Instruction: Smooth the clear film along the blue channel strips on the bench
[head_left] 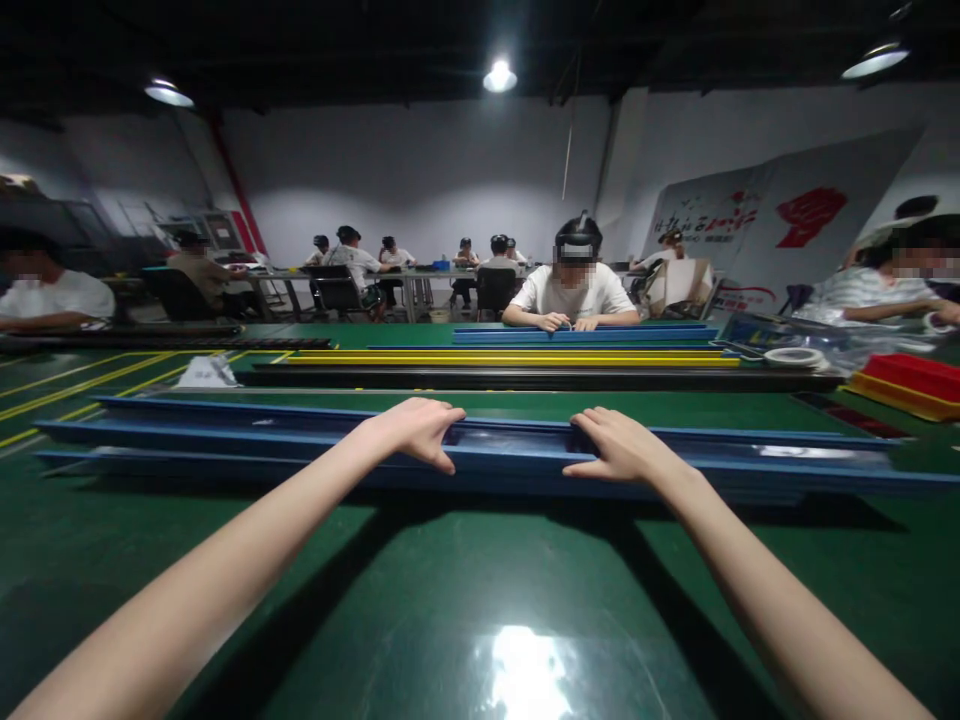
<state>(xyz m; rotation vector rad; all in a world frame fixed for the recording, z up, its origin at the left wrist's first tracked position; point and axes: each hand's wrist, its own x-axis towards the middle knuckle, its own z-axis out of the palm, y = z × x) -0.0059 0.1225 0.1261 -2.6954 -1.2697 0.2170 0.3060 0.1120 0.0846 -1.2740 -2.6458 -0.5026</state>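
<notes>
Head view: L hand & R hand over mid-length of long blue channels, lying together L-to-R across green table. In both, wide gap btwn thumb (nr side) & fingers (far side); can't tell if pressing on anything. Beyond, roughly parallel: black rail, then yellow strip. Further back, w/ both hands at another blue piece: co-worker in white tee. Far R: red tray.
</notes>
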